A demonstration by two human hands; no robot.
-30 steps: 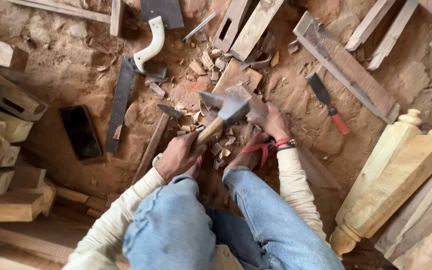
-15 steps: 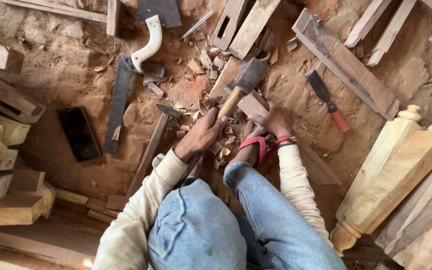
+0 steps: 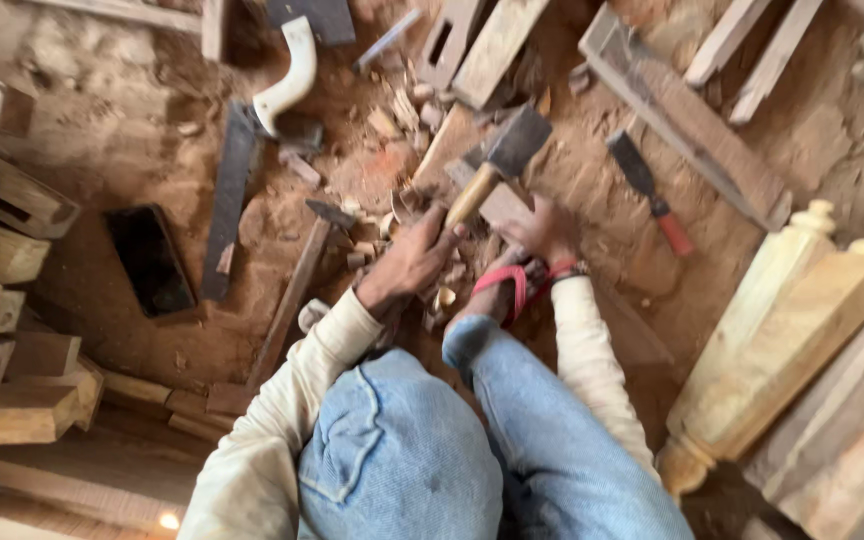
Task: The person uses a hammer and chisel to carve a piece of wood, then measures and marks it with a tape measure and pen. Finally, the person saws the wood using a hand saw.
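left hand (image 3: 410, 262): my grip is closed round the wooden handle of the axe (image 3: 500, 160), blade raised over the work.
right hand (image 3: 544, 232): pressed flat on the wood block (image 3: 497, 205), pinning it; grip closed on nothing that I can see.
block: on the dirt floor (image 3: 102, 150), just ahead of my sandal (image 3: 508, 285).
risk: fingers sit right beside the blade's path; an off-line blow hits them.
risk 2: chips (image 3: 392, 125) under the block, so it may skid.

Cream long sleeves (image 3: 297, 400), blue jeans (image 3: 402, 460) (faded), red sandal strap (image 3: 507, 283)
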